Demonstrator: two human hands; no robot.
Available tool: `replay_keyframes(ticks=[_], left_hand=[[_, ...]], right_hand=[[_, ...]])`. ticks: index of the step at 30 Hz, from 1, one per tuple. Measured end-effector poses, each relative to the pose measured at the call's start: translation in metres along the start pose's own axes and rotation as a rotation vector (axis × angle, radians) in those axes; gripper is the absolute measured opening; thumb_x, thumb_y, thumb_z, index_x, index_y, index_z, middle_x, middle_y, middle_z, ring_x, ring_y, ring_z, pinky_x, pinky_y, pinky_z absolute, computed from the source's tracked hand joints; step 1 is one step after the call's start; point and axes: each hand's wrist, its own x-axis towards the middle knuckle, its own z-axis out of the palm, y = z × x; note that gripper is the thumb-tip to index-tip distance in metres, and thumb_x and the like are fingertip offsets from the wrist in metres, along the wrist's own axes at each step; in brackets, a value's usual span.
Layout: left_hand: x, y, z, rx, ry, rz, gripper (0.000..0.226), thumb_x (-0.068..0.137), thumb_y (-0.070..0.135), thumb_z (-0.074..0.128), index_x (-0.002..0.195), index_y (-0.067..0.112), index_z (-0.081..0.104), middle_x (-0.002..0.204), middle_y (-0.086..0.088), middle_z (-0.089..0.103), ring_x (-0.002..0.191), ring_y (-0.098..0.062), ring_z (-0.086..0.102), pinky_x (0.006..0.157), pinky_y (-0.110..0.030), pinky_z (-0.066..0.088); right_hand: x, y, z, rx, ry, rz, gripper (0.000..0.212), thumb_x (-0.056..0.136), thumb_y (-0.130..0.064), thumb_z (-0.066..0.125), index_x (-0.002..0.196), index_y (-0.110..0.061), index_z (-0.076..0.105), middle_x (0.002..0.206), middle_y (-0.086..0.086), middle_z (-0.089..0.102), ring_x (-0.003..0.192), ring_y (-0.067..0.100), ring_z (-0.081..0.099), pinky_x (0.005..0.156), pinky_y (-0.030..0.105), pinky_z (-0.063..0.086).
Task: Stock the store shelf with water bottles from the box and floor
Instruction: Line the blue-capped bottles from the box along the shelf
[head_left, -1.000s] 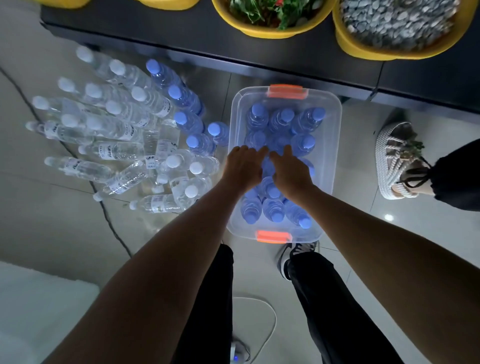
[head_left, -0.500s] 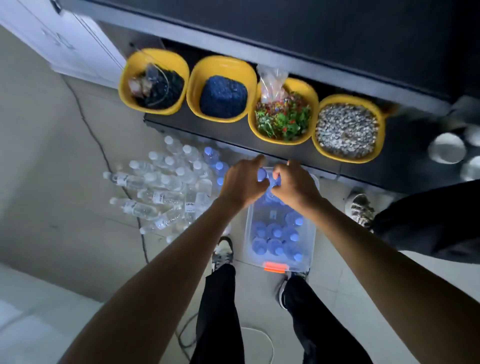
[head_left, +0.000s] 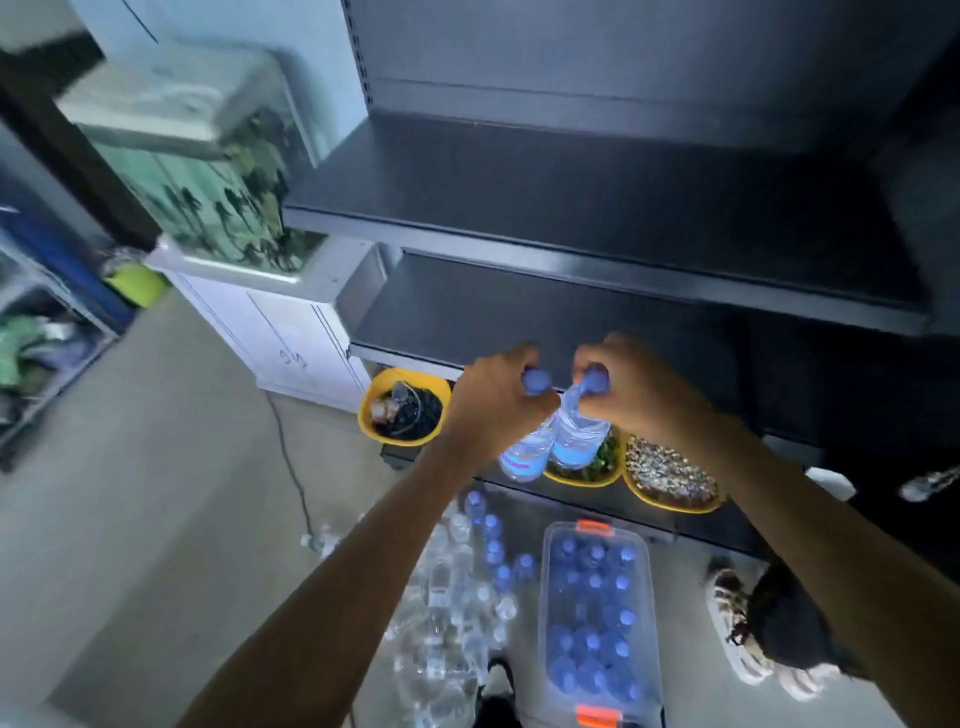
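While the left hand (head_left: 493, 400) grips a clear plastic blue-capped water bottle (head_left: 524, 457) by its neck, the right hand (head_left: 634, 395) grips a second blue-capped bottle (head_left: 579, 441) alongside (bodies seemingly touching), both hanging below the hands, near the dark metal shelf (head_left: 467, 306).

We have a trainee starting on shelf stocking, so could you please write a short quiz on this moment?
1. True or false: the left hand grips the left bottle and the right hand grips the right bottle, both near the cap.
2. What fills the clear box on the floor? A) blue-capped bottles B) pebbles C) leaves
3. How many bottles stand on the shelf in front of the hands?
Key: 1 true; 2 A; 3 none visible.
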Motion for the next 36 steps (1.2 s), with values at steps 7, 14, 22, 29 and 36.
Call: replay_keyframes(ticks=[7,14,22,29,36], left_hand=[[0.021,0.068,-0.095,-0.049,0.095,0.059,0.030,0.069,0.031,0.075,0.074,0.016,0.049,0.058,0.002,0.048,0.063,-0.027,0.046,0.057,-0.037,0.041],[0.055,0.119,-0.149,-0.042,0.179,-0.016,0.037,0.073,0.032,0.079,0.068,0.010,0.049,0.059,0.001,0.048,0.060,-0.020,0.040,0.056,-0.033,0.036],[0.090,0.148,-0.166,0.024,0.282,-0.100,0.038,0.077,0.033,0.080,0.072,0.013,0.049,0.065,0.005,0.050,0.065,-0.022,0.046,0.053,-0.030,0.032],[0.141,0.134,-0.158,0.202,0.323,-0.178,0.036,0.081,0.043,0.074,0.087,0.012,0.058,0.087,-0.005,0.061,0.087,-0.033,0.061,0.067,-0.032,0.040],[0.202,0.084,-0.156,0.239,0.302,-0.225,0.037,0.083,0.039,0.072,0.098,0.006,0.063,0.104,-0.016,0.069,0.099,-0.038,0.064,0.072,-0.034,0.045]], right_hand=[[0.011,-0.070,-0.108,0.016,0.101,-0.128,0.020,0.071,-0.012,0.081,0.087,-0.016,0.071,0.073,-0.010,0.048,0.067,0.002,0.045,0.058,0.017,0.028],[0.027,-0.092,-0.179,0.155,0.146,-0.200,0.015,0.070,-0.002,0.071,0.078,-0.015,0.067,0.069,0.001,0.064,0.062,0.010,0.050,0.059,0.026,0.039],[0.061,-0.083,-0.214,0.144,0.168,-0.152,0.013,0.075,-0.003,0.068,0.081,-0.015,0.072,0.075,-0.007,0.067,0.059,0.001,0.055,0.066,0.027,0.048],[0.104,-0.061,-0.210,0.049,0.178,-0.148,0.014,0.072,-0.004,0.072,0.075,-0.016,0.066,0.074,-0.003,0.063,0.066,0.009,0.057,0.064,0.027,0.044],[0.165,-0.040,-0.196,-0.059,0.161,-0.204,0.022,0.072,-0.009,0.074,0.078,-0.025,0.062,0.090,0.009,0.063,0.082,0.027,0.060,0.073,0.037,0.052]])
